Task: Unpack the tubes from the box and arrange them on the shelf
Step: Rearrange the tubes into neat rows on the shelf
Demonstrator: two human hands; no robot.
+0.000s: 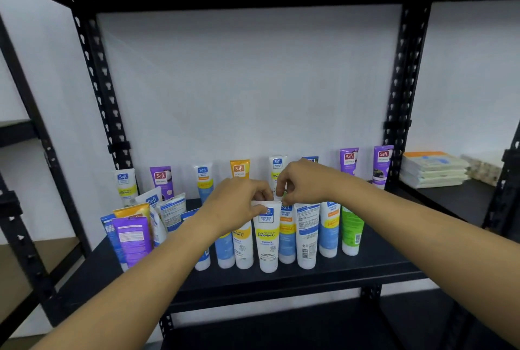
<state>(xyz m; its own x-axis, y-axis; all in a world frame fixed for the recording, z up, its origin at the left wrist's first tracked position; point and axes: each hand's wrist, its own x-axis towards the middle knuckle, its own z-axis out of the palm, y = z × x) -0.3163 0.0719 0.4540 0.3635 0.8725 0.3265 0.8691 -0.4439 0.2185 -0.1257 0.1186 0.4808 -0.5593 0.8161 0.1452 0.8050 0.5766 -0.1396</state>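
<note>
- A black metal shelf (323, 273) with slotted uprights stood against a white wall and carried all the tubes at about chest height.
- A front row of tubes (306, 237) stood cap-down near the shelf's front edge, touching or just beside one another; a green tube (351, 230) closed the row on the right.
- A back row of tubes (202, 181) stood spaced apart against the wall, with two purple ones at the right end.
- A loose cluster of tubes (132, 234) leaned and overlapped at the left of the shelf, a purple one foremost.
- A stack of flat white packs (433, 171) lay on the neighbouring shelf to the right.
- The left hand (236, 206) reached in from below, its fingers (261, 209) curled over the crimped top of a white Vitamin C tube (267, 240) in the middle of the front row, pinching it.
- The right hand (304, 181) came in from the right, its fingers curled and pinched together just above that same tube's top edge; whether they actually gripped it could not be told.
</note>
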